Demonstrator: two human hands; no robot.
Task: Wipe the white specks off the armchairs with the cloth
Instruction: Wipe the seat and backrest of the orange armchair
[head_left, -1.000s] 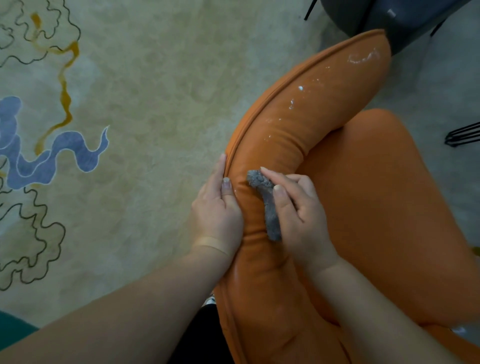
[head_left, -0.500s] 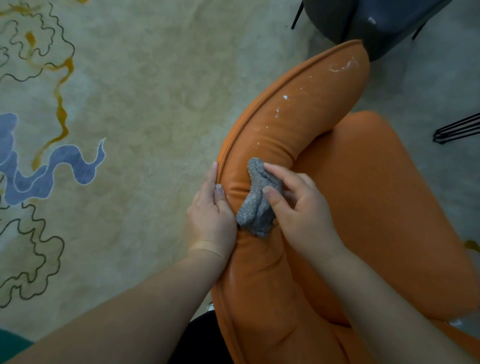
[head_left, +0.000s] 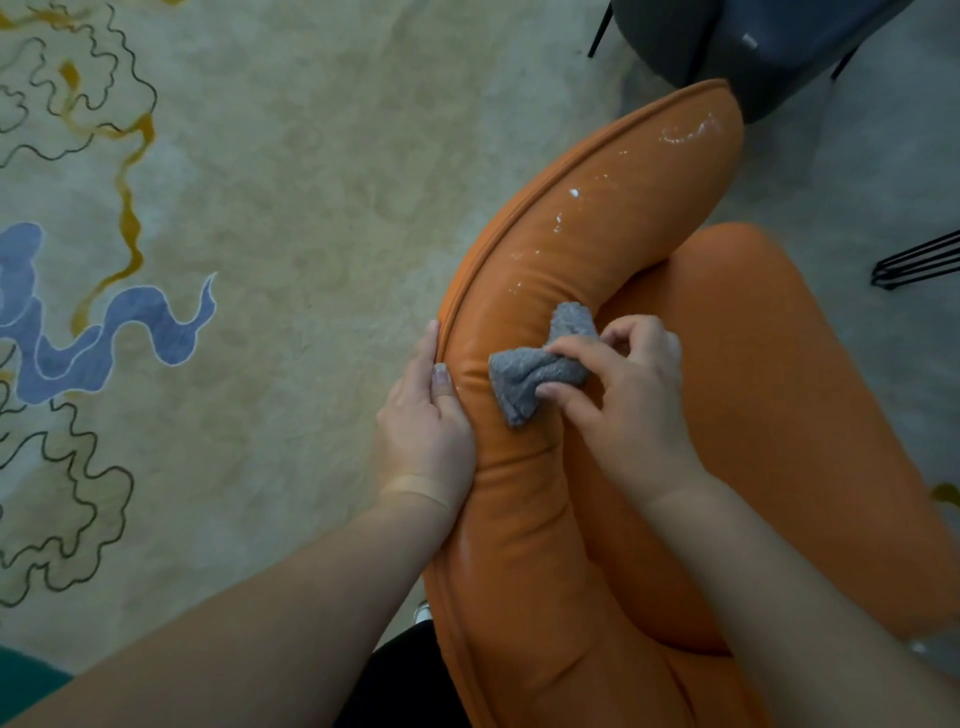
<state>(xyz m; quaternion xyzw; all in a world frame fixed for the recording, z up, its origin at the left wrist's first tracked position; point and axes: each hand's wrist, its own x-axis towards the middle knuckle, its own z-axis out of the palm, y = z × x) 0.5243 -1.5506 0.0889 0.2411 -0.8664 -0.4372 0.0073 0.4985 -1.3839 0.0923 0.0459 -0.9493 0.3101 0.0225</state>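
Your left hand (head_left: 423, 415) is lying with straight fingers along the outer seam of the orange armchair (head_left: 524, 519), thumb on the padded rim. Your right hand (head_left: 618, 395) is pinching the grey cloth (head_left: 535, 369) against the rim top. White specks (head_left: 574, 193) are sitting farther along the rim, beyond the cloth.

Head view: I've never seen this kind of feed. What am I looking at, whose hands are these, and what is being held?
One camera worn on a person's head looks down at their own two bare hands; no machine is involved. The right hand pinches a bunched grey cloth against the padded back of an orange armchair. The left hand rests on the back's outer edge. White specks and a white smear lie farther along the back. A patterned rug covers the floor.
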